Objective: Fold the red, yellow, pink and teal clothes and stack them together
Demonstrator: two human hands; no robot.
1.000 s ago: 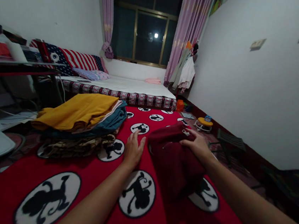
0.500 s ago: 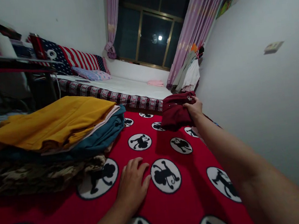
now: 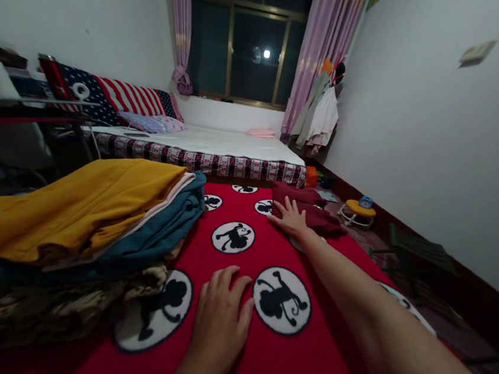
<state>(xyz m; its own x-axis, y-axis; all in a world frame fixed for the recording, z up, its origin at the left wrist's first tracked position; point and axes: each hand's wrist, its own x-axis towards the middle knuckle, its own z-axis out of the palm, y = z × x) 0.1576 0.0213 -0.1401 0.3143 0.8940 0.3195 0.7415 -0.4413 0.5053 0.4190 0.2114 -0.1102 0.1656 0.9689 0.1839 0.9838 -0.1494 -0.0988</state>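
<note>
1 left hand: fingers were loosely curved, slightly apart, over red cloth with monkey roundels; contact could not be told. 1 stack of folded clothes, yellow uppermost, camouflage at bottom: stood to that hand's left. 1 right hand: fingers were spread over the left edge of 1 maroon garment, which lay on the cloth's far right part. 1 bed: stood beyond, below 1 window.

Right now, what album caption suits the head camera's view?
Right hand at a maroon garment, left hand over red monkey-print cloth, beside stacked folded clothes.
</note>
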